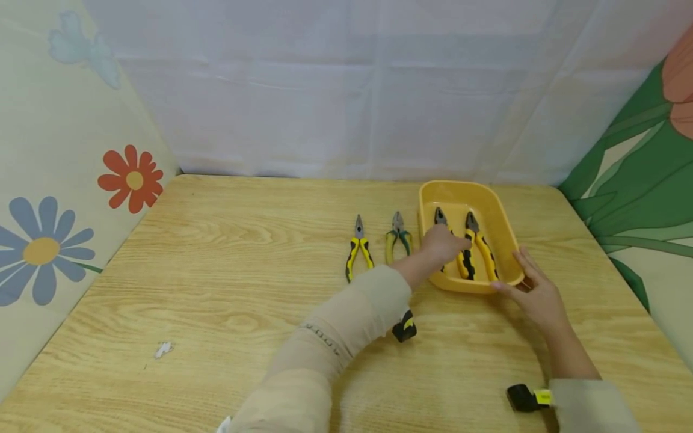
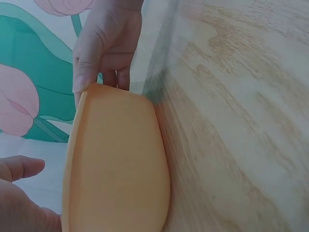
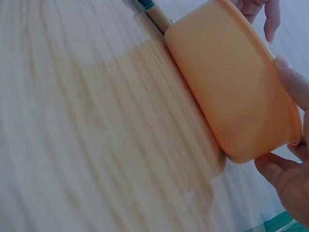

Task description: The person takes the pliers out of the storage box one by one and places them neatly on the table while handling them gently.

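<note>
A yellow plastic tray point(image 1: 465, 287) holds two pairs of pliers with yellow-and-black handles. My left hand point(image 1: 441, 245) reaches inside, over the handles of the left pliers point(image 1: 440, 214), hiding most of them. Its fingers look loosely extended. The right pliers point(image 1: 489, 258) lie beside that hand, jaws pointing away. At the near right corner, my right hand point(image 1: 541, 304) grips the tray, thumb on the rim and fingers against the outer wall. Left of the tray lie long-nose pliers point(image 1: 359, 227) and green-handled pliers point(image 1: 398, 222).
My left sleeve point(image 1: 346, 325) crosses the wooden table point(image 1: 227, 264) in front of the loose pliers. A small white scrap point(image 1: 163, 349) lies at the left. White cloth point(image 1: 325, 108) hangs behind the table, with flower-printed panels at both sides.
</note>
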A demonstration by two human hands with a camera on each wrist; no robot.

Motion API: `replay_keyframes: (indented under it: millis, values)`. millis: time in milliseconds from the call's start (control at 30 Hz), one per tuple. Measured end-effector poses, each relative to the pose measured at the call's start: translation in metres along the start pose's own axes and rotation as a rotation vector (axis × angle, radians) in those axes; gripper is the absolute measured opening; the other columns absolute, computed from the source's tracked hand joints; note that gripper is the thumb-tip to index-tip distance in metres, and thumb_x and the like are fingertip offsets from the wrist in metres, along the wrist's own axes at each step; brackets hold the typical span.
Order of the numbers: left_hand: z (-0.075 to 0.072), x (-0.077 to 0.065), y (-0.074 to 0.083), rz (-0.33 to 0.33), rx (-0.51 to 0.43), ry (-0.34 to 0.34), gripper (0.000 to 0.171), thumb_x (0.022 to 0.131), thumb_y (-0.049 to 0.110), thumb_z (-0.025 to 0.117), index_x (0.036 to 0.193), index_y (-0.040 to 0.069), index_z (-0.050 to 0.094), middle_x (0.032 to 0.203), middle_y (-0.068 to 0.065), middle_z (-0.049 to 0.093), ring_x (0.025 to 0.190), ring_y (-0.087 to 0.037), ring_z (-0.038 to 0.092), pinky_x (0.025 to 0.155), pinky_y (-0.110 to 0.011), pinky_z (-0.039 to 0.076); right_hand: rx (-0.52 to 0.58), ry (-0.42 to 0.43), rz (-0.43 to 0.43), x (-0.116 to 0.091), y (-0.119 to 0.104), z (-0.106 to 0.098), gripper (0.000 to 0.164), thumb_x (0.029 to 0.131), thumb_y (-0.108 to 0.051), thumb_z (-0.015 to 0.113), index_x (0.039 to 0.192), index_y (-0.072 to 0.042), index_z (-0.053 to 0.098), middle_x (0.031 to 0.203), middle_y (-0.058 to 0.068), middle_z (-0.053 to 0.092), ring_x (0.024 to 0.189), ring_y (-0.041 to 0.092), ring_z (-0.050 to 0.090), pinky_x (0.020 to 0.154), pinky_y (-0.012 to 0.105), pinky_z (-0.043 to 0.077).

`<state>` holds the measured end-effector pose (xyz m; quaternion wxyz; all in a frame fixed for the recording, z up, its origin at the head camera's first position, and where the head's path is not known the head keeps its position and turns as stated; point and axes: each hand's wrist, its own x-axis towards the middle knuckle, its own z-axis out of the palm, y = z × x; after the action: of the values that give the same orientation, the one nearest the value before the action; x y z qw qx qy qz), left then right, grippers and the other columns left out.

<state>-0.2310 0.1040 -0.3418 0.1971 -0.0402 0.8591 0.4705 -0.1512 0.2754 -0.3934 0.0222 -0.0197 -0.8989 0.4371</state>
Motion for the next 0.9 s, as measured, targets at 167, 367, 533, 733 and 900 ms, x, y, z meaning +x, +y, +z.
replay_keyframes:
  millis: [167, 367, 533, 733, 900]
  values:
    - [0.007, 0.002, 0.000, -0.020, 0.045, 0.016, 0.048, 0.076, 0.034, 0.064, 0.115, 0.008, 0.053, 0.093, -0.001, 0.058, 0.054, -0.011, 0.048, 0.045, -0.023, 0.041, 0.011, -0.001, -0.006, 0.000, 0.001, 0.000, 0.076, 0.081, -0.029, 0.059, 0.138, -0.015, 0.011, 0.143, -0.001, -0.001, 0.123, 0.035, 0.015, 0.086, 0.003, 0.027]
    - [0.010, 0.006, 0.000, -0.030, 0.088, 0.034, 0.043, 0.076, 0.034, 0.064, 0.110, 0.009, 0.057, 0.087, 0.001, 0.057, 0.049, -0.011, 0.045, 0.041, -0.022, 0.038, 0.013, -0.001, -0.010, 0.001, 0.001, 0.000, 0.075, 0.081, -0.029, 0.060, 0.137, -0.016, 0.011, 0.142, -0.001, -0.001, 0.124, 0.034, 0.015, 0.085, 0.002, 0.026]
    - [0.012, 0.009, 0.001, -0.052, 0.106, 0.028, 0.045, 0.077, 0.035, 0.064, 0.113, 0.010, 0.056, 0.098, 0.001, 0.058, 0.056, -0.010, 0.048, 0.048, -0.022, 0.043, 0.020, 0.003, -0.016, 0.001, 0.003, 0.001, 0.075, 0.081, -0.028, 0.060, 0.137, -0.016, 0.012, 0.142, -0.002, -0.001, 0.124, 0.033, 0.015, 0.085, 0.002, 0.026]
    - [0.015, 0.010, 0.002, -0.062, 0.122, 0.031, 0.047, 0.076, 0.036, 0.064, 0.115, 0.011, 0.054, 0.106, 0.001, 0.057, 0.064, -0.010, 0.050, 0.057, -0.023, 0.046, 0.020, 0.003, -0.006, 0.001, 0.002, 0.000, 0.076, 0.081, -0.028, 0.060, 0.137, -0.017, 0.011, 0.142, -0.003, -0.002, 0.124, 0.033, 0.014, 0.086, 0.003, 0.025]
    - [0.016, 0.011, 0.004, -0.066, 0.159, 0.044, 0.047, 0.076, 0.038, 0.064, 0.114, 0.011, 0.056, 0.104, 0.001, 0.058, 0.070, -0.010, 0.053, 0.058, -0.022, 0.047, 0.015, 0.002, 0.001, 0.001, 0.002, 0.000, 0.076, 0.081, -0.028, 0.060, 0.137, -0.017, 0.011, 0.142, -0.002, -0.002, 0.124, 0.033, 0.013, 0.086, 0.002, 0.024]
